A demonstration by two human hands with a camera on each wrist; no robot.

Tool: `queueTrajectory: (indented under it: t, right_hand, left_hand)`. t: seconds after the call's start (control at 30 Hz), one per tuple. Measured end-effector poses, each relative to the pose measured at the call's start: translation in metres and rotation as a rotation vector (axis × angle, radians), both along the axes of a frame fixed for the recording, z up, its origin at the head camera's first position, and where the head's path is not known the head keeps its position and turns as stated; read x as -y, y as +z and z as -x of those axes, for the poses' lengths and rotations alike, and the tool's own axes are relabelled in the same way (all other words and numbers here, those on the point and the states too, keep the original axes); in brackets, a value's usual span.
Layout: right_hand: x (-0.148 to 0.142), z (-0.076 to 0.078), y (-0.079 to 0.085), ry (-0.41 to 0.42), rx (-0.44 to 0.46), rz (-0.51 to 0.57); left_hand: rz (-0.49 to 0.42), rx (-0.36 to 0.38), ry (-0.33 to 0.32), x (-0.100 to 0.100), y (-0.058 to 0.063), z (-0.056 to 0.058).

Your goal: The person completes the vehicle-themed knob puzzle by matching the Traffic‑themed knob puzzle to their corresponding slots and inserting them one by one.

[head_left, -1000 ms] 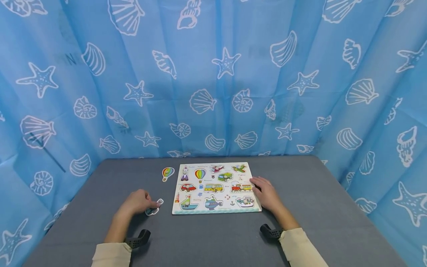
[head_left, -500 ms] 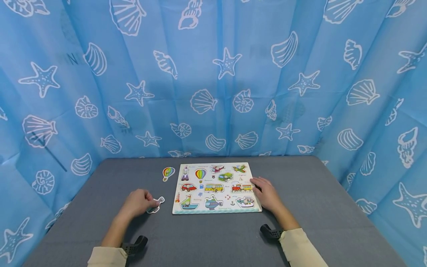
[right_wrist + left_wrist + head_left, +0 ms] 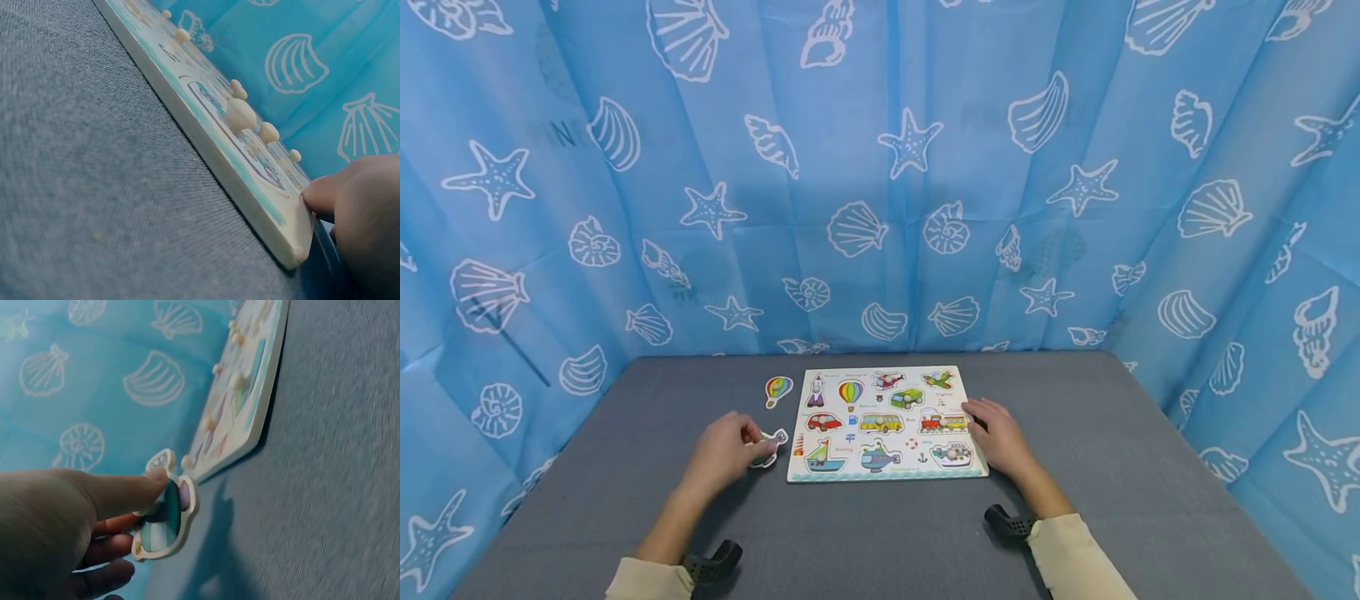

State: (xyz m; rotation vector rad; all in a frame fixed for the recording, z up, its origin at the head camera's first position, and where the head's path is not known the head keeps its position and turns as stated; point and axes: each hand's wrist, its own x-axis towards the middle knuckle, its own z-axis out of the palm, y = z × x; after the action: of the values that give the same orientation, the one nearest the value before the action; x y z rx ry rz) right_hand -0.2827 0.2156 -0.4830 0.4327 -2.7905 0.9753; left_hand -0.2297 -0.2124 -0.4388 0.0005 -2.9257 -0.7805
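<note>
My left hand [image 3: 722, 450] pinches a small puzzle piece [image 3: 165, 519] with a white outline and teal, white and purple parts. It stands off the table, left of the puzzle board [image 3: 910, 471], its shadow below in the left wrist view. Thumb and fingers cover part of its picture. My right hand [image 3: 1000, 437] rests at the board's right edge with relaxed fingers, the thumb touching that edge in the right wrist view. Vehicle pictures cover the white board, and round wooden knobs [image 3: 240, 115] stick up from it.
A hot-air balloon piece [image 3: 778, 389] lies on the grey table [image 3: 880, 542] beside the board's upper left corner. Behind the table hangs a blue curtain [image 3: 850, 167] with white shells and starfish. Each wrist wears a black strap mount [image 3: 713, 562].
My left hand has brought the puzzle piece up and to the right, closer to the board's left edge. The right hand and the board have stayed in place.
</note>
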Motion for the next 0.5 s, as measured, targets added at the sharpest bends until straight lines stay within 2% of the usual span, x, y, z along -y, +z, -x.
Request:
queueTrajectory:
  t: [0.13,0.4,0.5]
  right_hand:
    - [0.000,0.000,0.000,-0.005,-0.003,-0.001]
    - [0.001,0.001,-0.001,-0.004,-0.019,0.003]
    - [0.001,0.001,-0.001,-0.007,-0.019,-0.001]
  left_hand:
    - [0.008,-0.051,-0.041,-0.012,0.001,0.002]
    - [-0.038,-0.104,-0.114,-0.038,-0.001,0.003]
    - [-0.023,-0.136,-0.153,-0.047,-0.002,0.004]
